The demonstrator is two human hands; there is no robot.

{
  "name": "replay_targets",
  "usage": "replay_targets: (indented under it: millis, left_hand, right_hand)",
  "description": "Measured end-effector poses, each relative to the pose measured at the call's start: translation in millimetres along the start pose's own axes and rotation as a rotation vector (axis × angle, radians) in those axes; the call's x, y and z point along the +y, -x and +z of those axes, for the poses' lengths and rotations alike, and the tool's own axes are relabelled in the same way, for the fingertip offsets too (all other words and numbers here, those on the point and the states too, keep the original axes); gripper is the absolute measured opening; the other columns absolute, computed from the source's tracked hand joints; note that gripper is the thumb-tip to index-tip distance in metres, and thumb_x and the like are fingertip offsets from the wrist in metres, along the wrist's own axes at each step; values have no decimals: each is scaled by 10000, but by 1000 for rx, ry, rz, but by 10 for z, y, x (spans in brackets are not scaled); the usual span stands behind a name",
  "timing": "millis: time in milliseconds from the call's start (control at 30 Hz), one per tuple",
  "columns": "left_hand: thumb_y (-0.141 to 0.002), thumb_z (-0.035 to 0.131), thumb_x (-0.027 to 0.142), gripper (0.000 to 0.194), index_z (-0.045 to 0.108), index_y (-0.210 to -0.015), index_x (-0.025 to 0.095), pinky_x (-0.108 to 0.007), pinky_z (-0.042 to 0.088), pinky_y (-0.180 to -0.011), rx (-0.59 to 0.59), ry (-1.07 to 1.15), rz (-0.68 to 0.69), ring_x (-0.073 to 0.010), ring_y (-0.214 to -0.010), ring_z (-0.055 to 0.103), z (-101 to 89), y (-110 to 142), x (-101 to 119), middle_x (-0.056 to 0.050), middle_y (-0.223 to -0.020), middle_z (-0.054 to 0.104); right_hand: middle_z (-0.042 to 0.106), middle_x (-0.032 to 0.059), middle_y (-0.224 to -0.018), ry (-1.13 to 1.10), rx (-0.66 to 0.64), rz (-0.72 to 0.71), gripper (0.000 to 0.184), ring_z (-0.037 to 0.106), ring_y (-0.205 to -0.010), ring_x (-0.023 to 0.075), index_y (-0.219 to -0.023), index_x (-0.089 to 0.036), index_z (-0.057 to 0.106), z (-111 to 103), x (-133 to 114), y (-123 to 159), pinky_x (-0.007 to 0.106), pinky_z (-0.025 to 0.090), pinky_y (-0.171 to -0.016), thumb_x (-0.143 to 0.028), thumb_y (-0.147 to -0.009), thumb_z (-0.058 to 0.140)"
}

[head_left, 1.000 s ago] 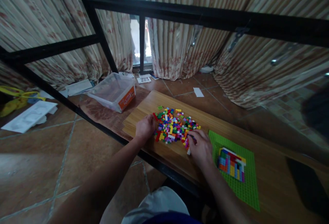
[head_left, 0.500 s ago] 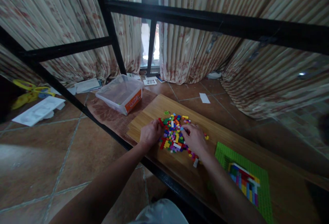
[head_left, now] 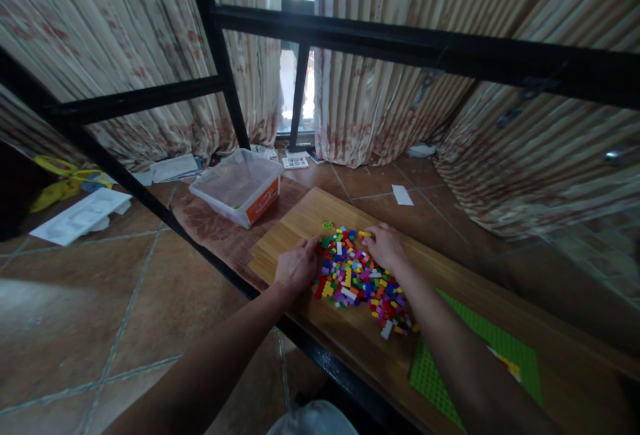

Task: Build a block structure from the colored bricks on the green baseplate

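Observation:
A heap of small coloured toy bricks (head_left: 350, 274) lies on the wooden board. At the heap's left edge, my left hand (head_left: 297, 266) rests back up with its fingers bent together; whatever is under the fingertips is hidden. My right hand (head_left: 386, 247) reaches the far edge of the heap, thumb and fingertips closed around the end of a yellow brick (head_left: 365, 234). Under my right forearm lies a green baseplate (head_left: 434, 367). The forearm hides most of the bricks built on it, leaving a few yellow and white ones (head_left: 511, 365) showing.
A clear plastic box (head_left: 235, 185) with an orange label stands beyond the board (head_left: 305, 212), on a brown mat. A lone lime brick (head_left: 327, 225) lies past the heap. A black metal frame bar (head_left: 330, 358) runs along the near edge. White moulded packaging (head_left: 80, 216) lies left.
My right hand has moved from the middle of the heap to its far edge, onto the yellow brick. My forearm now covers the built bricks. My left hand stays at the left edge.

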State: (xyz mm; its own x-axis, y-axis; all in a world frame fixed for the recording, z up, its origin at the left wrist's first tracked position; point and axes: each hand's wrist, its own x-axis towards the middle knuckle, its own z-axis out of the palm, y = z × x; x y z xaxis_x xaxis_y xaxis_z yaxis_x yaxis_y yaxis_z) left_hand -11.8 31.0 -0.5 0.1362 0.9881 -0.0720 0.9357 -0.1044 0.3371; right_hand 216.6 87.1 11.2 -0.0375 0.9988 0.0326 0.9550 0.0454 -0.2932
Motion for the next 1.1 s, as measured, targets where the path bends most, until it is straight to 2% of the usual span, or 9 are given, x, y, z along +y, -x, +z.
replay_targets:
  millis: [133, 333, 433, 567, 667, 733, 833, 933, 1100]
  left_hand:
    - [-1000, 285, 336, 440, 468, -1399, 300, -315, 493, -697, 3, 1, 2, -212, -894, 674, -15, 6, 8, -60, -1181, 646]
    - [-986, 312, 291, 366, 541, -1271, 282, -295, 457, -668, 38, 17, 14, -198, -879, 673, -14, 21, 0, -38, -1110, 669]
    - [-969, 343, 273, 333, 543, -1235, 266, -292, 449, -678, 49, 20, 30, -198, -910, 669, -4, 29, -5, -38, -1103, 672]
    - [-932, 400, 262, 256, 559, -1132, 246, -292, 446, -702, 67, 38, 33, -196, -925, 662, -1, 31, -8, -33, -1087, 677]
    - [-912, 428, 274, 214, 566, -1072, 238, -296, 446, -708, 58, 52, 3, -198, -901, 663, -13, 28, -5, -30, -1053, 687]
    - [-903, 437, 272, 212, 566, -1069, 239, -294, 448, -719, 49, 63, -15, -197, -905, 662, -23, 27, 0, -30, -1054, 691]
    - [-893, 444, 266, 224, 566, -1079, 243, -292, 452, -736, 39, 76, -24, -197, -924, 658, -34, 29, 6, -31, -1067, 692]
    - [-895, 438, 275, 225, 570, -1074, 241, -301, 457, -740, 32, 76, -25, -202, -918, 657, -37, 31, 11, -39, -1063, 692]
    - [-900, 446, 272, 239, 573, -1100, 243, -298, 461, -755, 30, 74, -40, -196, -925, 659, -51, 36, 15, -40, -1079, 694]
  right_hand:
    - [656, 98, -1086, -99, -50, 4, 209, 615, -1025, 199, -978, -169, 741, 17, 51, 89, 306, 425, -950, -190, -892, 552]
    - [680, 65, -1028, -186, -127, -154, 193, 622, -957, 171, -898, -196, 741, -88, 158, 352, 297, 442, -887, -153, -874, 554]
    - [698, 47, -971, -205, -178, -182, 195, 633, -890, 163, -855, -207, 736, -152, 174, 416, 287, 452, -827, -145, -863, 551]
    - [709, 48, -963, -217, -117, -137, 209, 646, -888, 171, -932, -206, 730, -132, 64, 289, 290, 469, -829, -141, -860, 545]
    - [686, 81, -1123, -236, -16, -129, 321, 638, -1013, 181, -1118, -192, 694, -37, -85, 94, 307, 458, -940, -105, -878, 500]
    - [655, 96, -1208, -228, -4, -164, 391, 614, -1096, 183, -1181, -184, 671, 31, -164, -12, 313, 429, -1010, -58, -871, 467]
    - [650, 97, -1192, -190, -58, -220, 427, 588, -1146, 192, -1140, -181, 691, 105, -196, -69, 314, 408, -1040, -2, -835, 452]
    - [649, 90, -1145, -159, -87, -219, 406, 581, -1144, 198, -1089, -181, 706, 125, -124, -16, 316, 405, -1038, 5, -809, 478]
    - [647, 74, -1082, -131, -112, -204, 248, 593, -1065, 196, -1004, -184, 705, 21, 45, 149, 316, 426, -971, -79, -830, 563]
